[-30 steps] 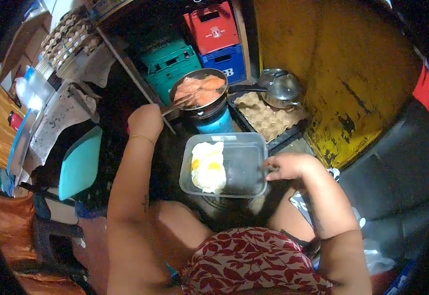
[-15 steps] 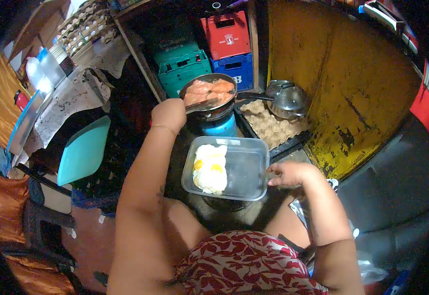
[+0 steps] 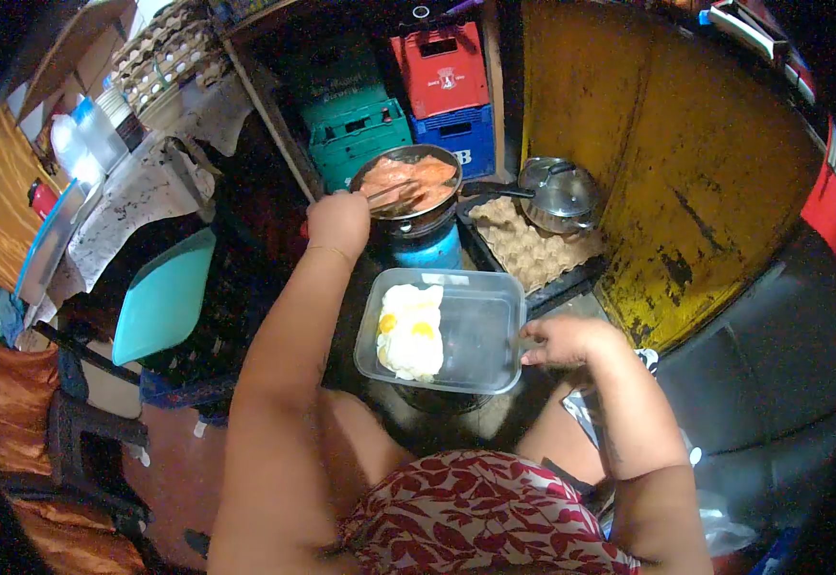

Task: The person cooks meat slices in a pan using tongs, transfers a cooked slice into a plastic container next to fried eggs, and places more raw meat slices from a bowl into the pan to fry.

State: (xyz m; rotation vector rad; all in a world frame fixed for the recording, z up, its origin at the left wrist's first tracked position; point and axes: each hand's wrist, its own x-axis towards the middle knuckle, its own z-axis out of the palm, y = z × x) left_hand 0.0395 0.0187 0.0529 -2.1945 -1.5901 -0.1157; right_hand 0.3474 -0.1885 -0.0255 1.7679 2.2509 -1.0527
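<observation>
My left hand (image 3: pixel 338 222) is closed around metal tongs (image 3: pixel 391 195), whose tips reach into a frying pan (image 3: pixel 458 182). Orange-pink slices of meat (image 3: pixel 418 174) lie in that pan, which sits on a burner above a blue gas canister (image 3: pixel 428 249). In front of me is a clear plastic container (image 3: pixel 480 331) with fried eggs (image 3: pixel 410 335) in its left half. My right hand (image 3: pixel 567 342) pinches the container's right rim, thumb and fingers close together.
Right of the pan, a lidded pot (image 3: pixel 559 196) stands on an egg tray (image 3: pixel 528 244). Crates, including a red crate (image 3: pixel 440 72) and green crate (image 3: pixel 360 134), stack behind. A teal lid (image 3: pixel 164 297) stands at left; stacked egg trays (image 3: pixel 164 62) are farther back.
My left hand has shifted slightly right and toward the pan. The tongs now reach further over the meat, and their arms look more spread. My right hand and the container have barely moved.
</observation>
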